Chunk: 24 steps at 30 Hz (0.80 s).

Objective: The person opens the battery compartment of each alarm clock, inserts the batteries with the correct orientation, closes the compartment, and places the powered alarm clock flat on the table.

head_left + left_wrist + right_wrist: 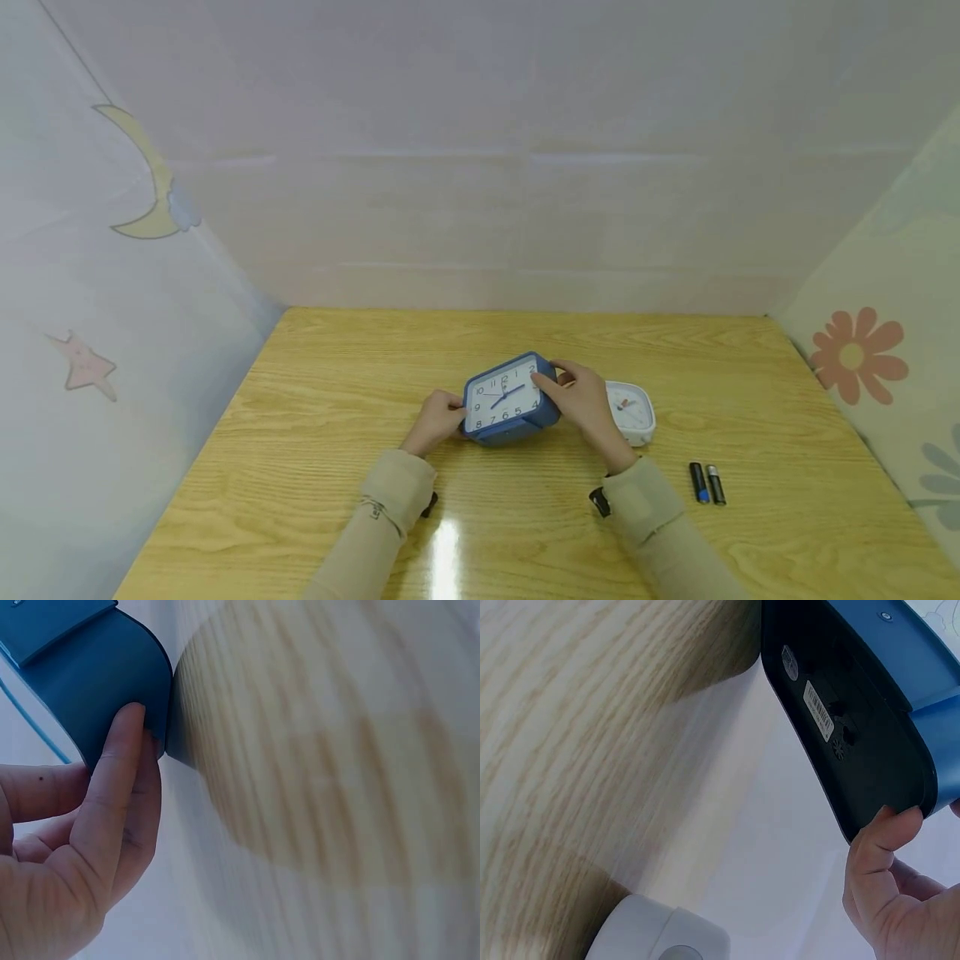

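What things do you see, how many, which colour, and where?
Table: 1, yellowish wood, foreground
Blue clock: 1, blue, white face, centre, held
White clock: 1, white, right of blue clock
Batteries: 2, mostly black, table's right side
Walls: 3, pale, back and sides
Moon: 1, yellow, left wall
Cloud: 1, bluish, beside moon
Star: 1, pink, left wall
Flowers: 2, red and bluish, right wall
Wrist pieces: 2, black, wrists
Sleeves: 2, beige, forearms
Left hand: 1, bare, blue clock's left end
Right hand: 1, bare, blue clock's right end
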{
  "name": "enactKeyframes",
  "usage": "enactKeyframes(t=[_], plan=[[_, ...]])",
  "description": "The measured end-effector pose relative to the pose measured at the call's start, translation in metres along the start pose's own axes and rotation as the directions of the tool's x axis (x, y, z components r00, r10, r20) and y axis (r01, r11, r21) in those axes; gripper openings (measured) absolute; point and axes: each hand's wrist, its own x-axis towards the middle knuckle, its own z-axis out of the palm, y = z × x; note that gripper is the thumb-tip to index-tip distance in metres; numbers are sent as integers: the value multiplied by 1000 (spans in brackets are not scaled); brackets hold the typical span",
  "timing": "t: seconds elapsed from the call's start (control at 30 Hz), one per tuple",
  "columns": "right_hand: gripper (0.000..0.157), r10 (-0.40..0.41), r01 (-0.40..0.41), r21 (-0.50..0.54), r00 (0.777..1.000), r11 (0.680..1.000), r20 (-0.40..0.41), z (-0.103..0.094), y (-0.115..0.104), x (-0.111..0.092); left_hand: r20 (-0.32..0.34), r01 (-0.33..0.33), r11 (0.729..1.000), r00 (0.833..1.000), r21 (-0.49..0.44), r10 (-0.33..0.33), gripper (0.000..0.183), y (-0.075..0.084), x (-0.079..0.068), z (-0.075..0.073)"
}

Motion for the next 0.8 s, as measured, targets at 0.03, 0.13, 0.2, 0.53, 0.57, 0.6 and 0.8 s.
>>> enactKeyframes(t=[0.03,0.13,0.2,0.53,0.57,0.6,0.8], plan=[[54,-3,3,-1,1000,1000,-1,0,0,0,2,0,1000,1000,0,0,20,0,0,0],[55,-8,8,-6,1000,1000,1,0,-1,0,4,4,1000,1000,5,-4,20,1,-1,1],[56,-10,10,-5,1000,1000,3,0,-1,0,4,4,1000,1000,16,-4,19,1,-1,1],[46,12,-12,57,1000,998,3,0,-4,-3,13,-8,999,1000,32,7,18,3,-2,3],[43,18,-18,80,1000,997,6,0,-4,-4,16,-15,999,1000,36,14,18,2,-3,3],[42,26,-27,109,1000,994,11,0,-4,-4,18,-15,999,1000,36,14,18,2,-3,3],[41,43,-66,288,996,955,84,-2,-2,-4,14,-7,1000,1000,22,7,19,2,-2,4]])
